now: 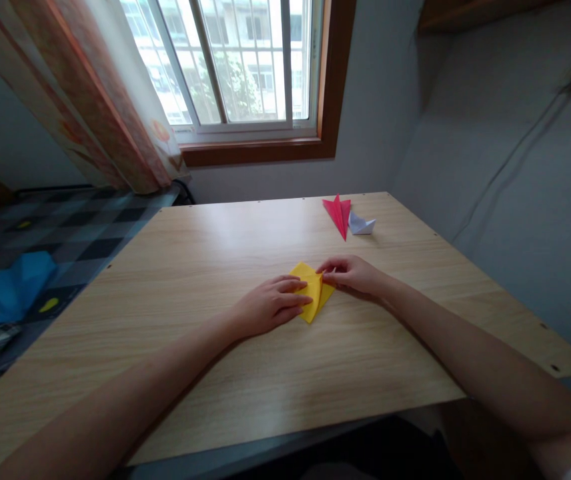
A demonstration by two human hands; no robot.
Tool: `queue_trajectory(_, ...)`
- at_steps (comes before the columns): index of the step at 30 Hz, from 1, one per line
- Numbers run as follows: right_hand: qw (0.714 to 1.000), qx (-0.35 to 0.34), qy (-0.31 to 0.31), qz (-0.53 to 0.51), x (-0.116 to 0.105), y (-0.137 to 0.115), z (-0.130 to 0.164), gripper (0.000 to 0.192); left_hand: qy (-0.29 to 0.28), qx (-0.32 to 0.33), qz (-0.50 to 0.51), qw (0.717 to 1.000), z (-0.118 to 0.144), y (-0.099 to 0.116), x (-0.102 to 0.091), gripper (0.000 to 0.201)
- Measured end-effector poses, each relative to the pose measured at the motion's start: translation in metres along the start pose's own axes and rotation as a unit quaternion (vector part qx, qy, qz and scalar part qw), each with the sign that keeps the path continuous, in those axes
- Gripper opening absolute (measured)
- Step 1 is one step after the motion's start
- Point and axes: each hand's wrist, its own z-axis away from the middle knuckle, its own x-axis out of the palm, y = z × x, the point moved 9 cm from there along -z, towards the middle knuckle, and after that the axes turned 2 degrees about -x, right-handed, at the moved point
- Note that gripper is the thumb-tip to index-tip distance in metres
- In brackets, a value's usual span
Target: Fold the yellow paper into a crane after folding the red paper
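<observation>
A folded sheet of yellow paper (309, 312) lies on the wooden table in front of me, roughly a diamond with one point toward me. My left hand (271, 303) rests flat on its left part, fingers stretched out across it. At its right side my right hand (349, 273) pinches a raised flap between thumb and fingers. Part of the paper is hidden beneath the left fingers, and the exact fold under the right fingertips is too small to make out.
Toward the back right of the table (205, 267) lie a red paper plane (338, 212) and a white paper boat (363, 225). Left of the table is a bed with a checked cover (100, 223) and a blue folded sheet (20, 287). A window stands behind, a wall at right.
</observation>
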Motion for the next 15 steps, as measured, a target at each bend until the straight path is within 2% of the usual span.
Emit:
queue_trajectory(5, 0.999, -0.021, -0.006, 0.040, 0.001, -0.003, -0.001, 0.022, -0.003, 0.008, 0.022, 1.000, -0.001, 0.005, 0.000, 0.031)
queue_trajectory(15, 0.989, -0.023, 0.040, 0.142, -0.002, -0.012, 0.001, 0.021, -0.002, 0.000, 0.045, 0.999, -0.001, 0.006, -0.002, 0.022)
